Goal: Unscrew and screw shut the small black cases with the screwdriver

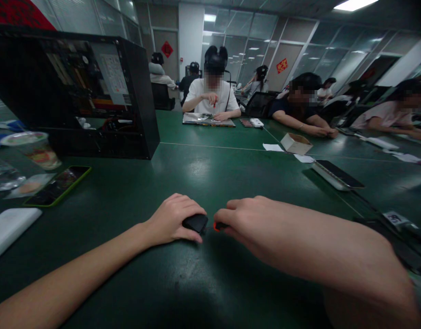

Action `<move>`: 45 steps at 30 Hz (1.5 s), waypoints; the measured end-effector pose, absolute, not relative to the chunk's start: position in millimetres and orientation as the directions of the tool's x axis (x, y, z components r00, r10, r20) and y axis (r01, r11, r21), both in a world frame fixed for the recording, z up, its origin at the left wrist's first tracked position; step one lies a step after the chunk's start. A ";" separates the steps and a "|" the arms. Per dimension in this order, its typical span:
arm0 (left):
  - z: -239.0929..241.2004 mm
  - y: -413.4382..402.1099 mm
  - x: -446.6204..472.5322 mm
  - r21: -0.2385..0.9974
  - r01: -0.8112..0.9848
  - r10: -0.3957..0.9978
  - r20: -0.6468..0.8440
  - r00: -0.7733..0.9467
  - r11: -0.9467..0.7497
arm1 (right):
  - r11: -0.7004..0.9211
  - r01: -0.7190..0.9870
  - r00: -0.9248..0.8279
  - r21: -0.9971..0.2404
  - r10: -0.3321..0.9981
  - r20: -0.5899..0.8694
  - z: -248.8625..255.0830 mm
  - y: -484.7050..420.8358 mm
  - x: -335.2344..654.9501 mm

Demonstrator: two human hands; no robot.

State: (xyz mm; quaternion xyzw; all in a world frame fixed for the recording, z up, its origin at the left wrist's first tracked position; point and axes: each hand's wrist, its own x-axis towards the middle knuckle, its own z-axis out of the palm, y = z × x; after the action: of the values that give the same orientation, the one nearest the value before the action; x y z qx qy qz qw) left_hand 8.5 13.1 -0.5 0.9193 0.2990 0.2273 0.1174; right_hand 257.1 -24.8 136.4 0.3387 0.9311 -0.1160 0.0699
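Observation:
My left hand [176,219] is closed around a small black computer mouse [196,223], with the thumb below and the fingers over the top. Part of the mouse is hidden by the fingers. Just to its right, my right hand [243,217] pinches a small screwdriver with a red and black handle [217,226]. Its thin shaft points left at the end of the mouse, and I cannot tell whether the tip touches it. Both hands are low over the green table [190,178].
An open black computer case [135,100] stands at the left. Near it are a phone [60,185], a plastic cup [35,148] and a white object [12,228]. A small box [296,144] and a dark-topped device [337,175] lie right. Across the table a person [210,98] works over a board.

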 end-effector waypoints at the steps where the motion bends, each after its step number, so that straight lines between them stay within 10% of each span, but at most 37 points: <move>1: -0.2 13.0 8.8 0.351 0.498 0.604 0.344 0.719 -0.793 | 0.748 0.643 -0.764 -0.163 0.610 -0.212 135.0 -25.7 254.8; 28: -6.3 5.1 15.8 0.347 0.554 0.654 0.407 0.638 -0.756 | 0.616 0.787 -0.556 -0.035 0.684 -0.473 127.1 -9.8 227.4; 45: -5.4 4.5 15.9 0.361 0.560 0.667 0.403 0.627 -0.745 | 0.517 0.744 -0.664 -0.423 0.644 -0.381 53.3 16.0 283.1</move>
State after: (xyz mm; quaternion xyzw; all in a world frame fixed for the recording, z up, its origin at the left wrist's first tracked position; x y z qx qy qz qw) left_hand 15.9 4.5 -5.4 0.8962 0.3423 0.2635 0.1008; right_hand 283.1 16.0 53.3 0.4004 0.8665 -0.2847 0.0883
